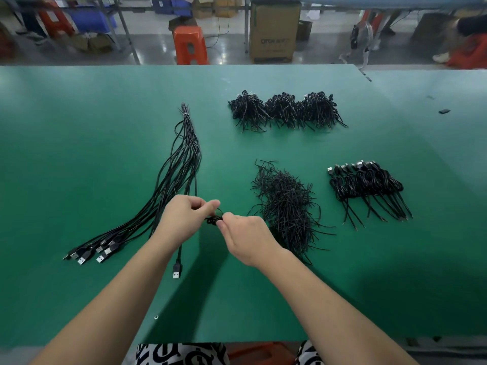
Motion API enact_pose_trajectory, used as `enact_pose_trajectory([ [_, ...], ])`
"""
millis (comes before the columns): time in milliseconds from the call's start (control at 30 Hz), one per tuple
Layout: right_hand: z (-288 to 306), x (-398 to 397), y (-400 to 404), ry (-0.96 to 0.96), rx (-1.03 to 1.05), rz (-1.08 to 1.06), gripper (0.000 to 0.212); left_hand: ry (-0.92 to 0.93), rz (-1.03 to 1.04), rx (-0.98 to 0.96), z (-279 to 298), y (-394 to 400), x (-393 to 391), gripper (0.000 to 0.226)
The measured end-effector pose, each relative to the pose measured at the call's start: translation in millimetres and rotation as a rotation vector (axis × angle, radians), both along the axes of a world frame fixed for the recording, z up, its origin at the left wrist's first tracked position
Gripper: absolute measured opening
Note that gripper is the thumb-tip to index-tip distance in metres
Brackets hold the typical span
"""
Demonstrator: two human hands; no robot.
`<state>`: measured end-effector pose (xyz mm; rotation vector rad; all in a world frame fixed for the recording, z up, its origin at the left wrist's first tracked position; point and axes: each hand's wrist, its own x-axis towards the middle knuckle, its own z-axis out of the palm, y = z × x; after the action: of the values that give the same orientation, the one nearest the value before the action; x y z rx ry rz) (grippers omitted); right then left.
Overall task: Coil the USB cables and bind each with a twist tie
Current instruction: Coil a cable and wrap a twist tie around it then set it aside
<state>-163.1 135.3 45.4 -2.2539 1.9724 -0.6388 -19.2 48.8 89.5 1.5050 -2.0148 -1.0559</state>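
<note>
Both hands meet over the middle of the green bench (79,154), a bit toward the near edge. Left hand (184,217) has fingers curled, pinching a small black coiled cable (214,219); right hand (245,238) pinches the same coil from the other side, thumb and forefinger tight on it. Twist tie on the coil: can't tell, too small and dark.

One loose cable runs under the left wrist, its plug (177,271) lying toward the near edge. Left of the hands, a bundle of uncoiled cables (181,159) tied at its far end, plugs fanned out toward the near-left.

Right of the hands, just beside the right hand, a pile of black twist ties (287,204). Further right, a row of finished coils (366,185), plugs pointing to the far edge, tails to the near edge. Toward the far edge, a bigger heap of finished coils (284,110).

Small dark item (444,111) near the far-right corner. Beyond the far edge: orange stool (190,44), cardboard box (272,35).
</note>
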Motion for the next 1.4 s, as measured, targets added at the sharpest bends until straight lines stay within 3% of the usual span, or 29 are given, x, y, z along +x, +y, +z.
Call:
enact_pose_trajectory([
  [67,0.8,0.5,-0.6,0.01,-0.035,-0.024,0.031,-0.019,-0.03,-0.037,2.3,4.2,-1.6,0.033],
  [267,1.9,2.4,1.9,0.167,-0.131,-0.108,0.018,-0.147,-0.15,-0.207,9.0,14.8,-7.5,0.01],
  [333,2.9,4.7,2.9,0.215,-0.164,-0.153,0.023,-0.232,-0.177,-0.244,9.9,17.5,-10.2,0.009],
  [500,-2.4,4.0,3.0,0.32,-0.171,-0.174,0.03,-0.379,-0.214,-0.246,15.1,18.3,-14.9,0.009],
  [633,-5.9,3.5,3.1,0.273,-0.14,-0.178,0.026,-0.412,-0.241,-0.22,13.5,19.1,-19.1,0.01],
  [700,-5.2,1.0,-0.1,0.104,0.0,-0.168,0.009,-0.417,-0.25,-0.23,10.2,19.3,-19.5,0.011],
  [767,0.3,-0.8,-4.0,-0.221,0.277,-0.173,0.011,-0.413,-0.26,-0.261,7.2,19.4,-18.0,0.013],
  [900,13.0,-9.5,-7.9,-1.243,0.582,-0.137,0.024,-0.357,-0.317,-0.409,1.1,18.2,-12.0,0.009],
  [967,16.7,-18.2,-7.4,-1.544,0.632,-0.09,0.022,-0.266,-0.327,-0.458,-0.7,17.7,-8.3,0.005],
  [1033,18.5,-22.5,-6.5,-1.665,0.644,-0.078,0.019,-0.164,-0.333,-0.475,-1.2,18.3,-6.7,0.005],
  [1133,19.8,-20.7,-6.1,-1.676,0.634,-0.079,0.021,-0.088,-0.348,-0.466,-0.9,20.2,-6.4,0.013],
  [1400,20.0,-11.0,-7.1,-1.879,0.528,-0.252,0.016,-0.117,-0.288,-0.596,-8.3,22.9,-8.8,0.004],
])
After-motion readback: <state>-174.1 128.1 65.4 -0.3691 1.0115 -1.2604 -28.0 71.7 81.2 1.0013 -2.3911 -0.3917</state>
